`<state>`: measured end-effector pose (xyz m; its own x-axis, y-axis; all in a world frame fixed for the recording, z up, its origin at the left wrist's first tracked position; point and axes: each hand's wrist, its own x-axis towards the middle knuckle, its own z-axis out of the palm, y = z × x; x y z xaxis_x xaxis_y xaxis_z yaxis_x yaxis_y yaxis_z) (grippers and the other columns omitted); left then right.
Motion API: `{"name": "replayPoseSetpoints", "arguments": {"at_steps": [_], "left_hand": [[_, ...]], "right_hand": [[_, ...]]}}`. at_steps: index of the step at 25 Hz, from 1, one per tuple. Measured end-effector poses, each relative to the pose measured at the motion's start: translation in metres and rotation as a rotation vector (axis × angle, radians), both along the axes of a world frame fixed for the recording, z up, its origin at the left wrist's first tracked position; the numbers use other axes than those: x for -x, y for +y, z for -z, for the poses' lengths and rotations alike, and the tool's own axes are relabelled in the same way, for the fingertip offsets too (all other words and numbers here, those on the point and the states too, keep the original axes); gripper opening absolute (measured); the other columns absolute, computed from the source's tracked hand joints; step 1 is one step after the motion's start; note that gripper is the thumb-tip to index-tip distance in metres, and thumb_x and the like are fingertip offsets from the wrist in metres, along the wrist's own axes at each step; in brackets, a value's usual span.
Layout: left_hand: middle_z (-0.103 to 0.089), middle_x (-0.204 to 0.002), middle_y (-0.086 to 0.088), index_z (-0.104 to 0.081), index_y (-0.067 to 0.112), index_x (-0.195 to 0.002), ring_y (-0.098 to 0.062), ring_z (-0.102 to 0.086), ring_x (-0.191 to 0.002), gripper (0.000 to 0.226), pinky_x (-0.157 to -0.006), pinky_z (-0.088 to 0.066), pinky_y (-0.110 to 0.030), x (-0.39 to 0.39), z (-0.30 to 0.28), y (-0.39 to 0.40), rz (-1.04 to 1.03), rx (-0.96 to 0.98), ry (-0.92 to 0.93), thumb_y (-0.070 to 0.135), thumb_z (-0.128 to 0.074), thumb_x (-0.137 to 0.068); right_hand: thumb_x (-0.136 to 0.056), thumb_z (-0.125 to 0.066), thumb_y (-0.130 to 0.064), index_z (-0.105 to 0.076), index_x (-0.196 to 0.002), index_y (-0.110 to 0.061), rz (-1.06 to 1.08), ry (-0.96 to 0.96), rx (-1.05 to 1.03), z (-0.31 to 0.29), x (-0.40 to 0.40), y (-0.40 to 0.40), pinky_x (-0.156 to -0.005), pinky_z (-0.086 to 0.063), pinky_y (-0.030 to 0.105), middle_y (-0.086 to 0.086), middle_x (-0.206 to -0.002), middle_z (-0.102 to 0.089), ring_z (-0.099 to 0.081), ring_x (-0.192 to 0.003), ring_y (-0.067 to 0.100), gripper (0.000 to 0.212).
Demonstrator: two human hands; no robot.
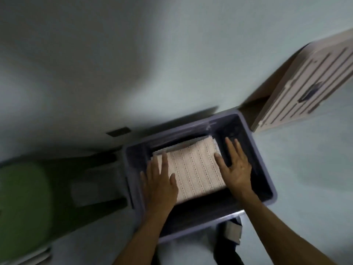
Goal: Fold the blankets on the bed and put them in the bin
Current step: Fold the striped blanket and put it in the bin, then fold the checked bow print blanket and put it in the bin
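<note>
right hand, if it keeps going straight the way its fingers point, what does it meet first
Probably the far inner wall of the bin. The right hand, fingers straight, lies beside the folded blanket, pointing there; depth is unclear.

Inside the bin [254,142], dark gaps stay free right of and below the folded blanket [194,169]. A green chair [23,197] crowds the bin's left side; a slatted wooden cabinet [309,83] stands at upper right.

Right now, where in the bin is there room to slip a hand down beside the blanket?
Bare bin floor shows right of the folded blanket, under the right hand, and along the near wall. The left side is tight: the left hand fills that gap.
</note>
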<state>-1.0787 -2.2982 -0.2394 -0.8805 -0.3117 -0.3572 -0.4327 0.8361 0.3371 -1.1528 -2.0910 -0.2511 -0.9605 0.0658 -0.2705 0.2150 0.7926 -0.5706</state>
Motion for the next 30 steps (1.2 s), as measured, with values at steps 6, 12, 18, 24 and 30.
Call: {"name": "replayPoseSetpoints", "arguments": {"at_steps": [6, 12, 18, 24, 30], "left_hand": [[-0.010, -0.162, -0.008, -0.002, 0.032, -0.154, -0.029, -0.011, -0.148, 0.072, -0.118, -0.006, -0.056, 0.057, -0.337, 0.040, 0.259, 0.000, 0.327, 0.053, -0.029, -0.090], [0.009, -0.163, -0.003, 0.015, 0.038, -0.151, -0.024, 0.006, -0.150, 0.075, -0.117, 0.006, -0.053, 0.082, -0.570, 0.137, 0.569, -0.007, 0.614, 0.063, -0.025, -0.092], [0.005, -0.162, -0.006, 0.011, 0.035, -0.153, -0.031, 0.002, -0.149, 0.078, -0.113, 0.001, -0.059, 0.070, -0.676, 0.359, 0.959, 0.026, 0.815, 0.071, -0.015, -0.088], [0.005, -0.163, -0.005, 0.019, 0.038, -0.149, -0.029, 0.001, -0.149, 0.075, -0.115, 0.002, -0.057, 0.027, -0.676, 0.596, 1.175, -0.055, 0.826, 0.067, -0.011, -0.087], [0.000, -0.163, -0.006, 0.016, 0.038, -0.149, -0.030, -0.001, -0.149, 0.074, -0.116, -0.002, -0.059, 0.049, -0.653, 0.783, 1.288, -0.069, 0.726, 0.067, -0.008, -0.086]], "right_hand": [[-0.082, -0.029, -0.082, -0.005, -0.154, -0.046, 0.044, 0.344, -0.072, -0.352, 0.024, -0.004, -0.119, -0.015, 0.046, -0.005, -0.165, -0.005, -0.010, -0.151, 0.020, 0.083], [-0.076, -0.021, -0.089, 0.014, -0.150, -0.048, 0.280, 0.541, -0.181, -0.585, -0.008, 0.089, -0.119, -0.009, 0.054, -0.007, -0.164, 0.013, 0.002, -0.152, 0.021, 0.092], [-0.072, -0.012, -0.093, 0.018, -0.148, -0.049, 0.704, 0.498, -0.418, -0.671, -0.089, 0.315, -0.118, -0.006, 0.060, -0.002, -0.164, 0.015, 0.002, -0.151, 0.031, 0.093], [-0.070, -0.013, -0.093, 0.017, -0.148, -0.049, 0.929, 0.372, -0.418, -0.671, -0.162, 0.525, -0.118, -0.003, 0.060, -0.003, -0.163, 0.018, 0.007, -0.151, 0.029, 0.095], [-0.064, -0.010, -0.093, 0.008, -0.152, -0.046, 1.106, 0.313, -0.412, -0.658, -0.195, 0.694, -0.117, -0.012, 0.059, -0.002, -0.165, 0.009, -0.001, -0.151, 0.031, 0.101]]}}
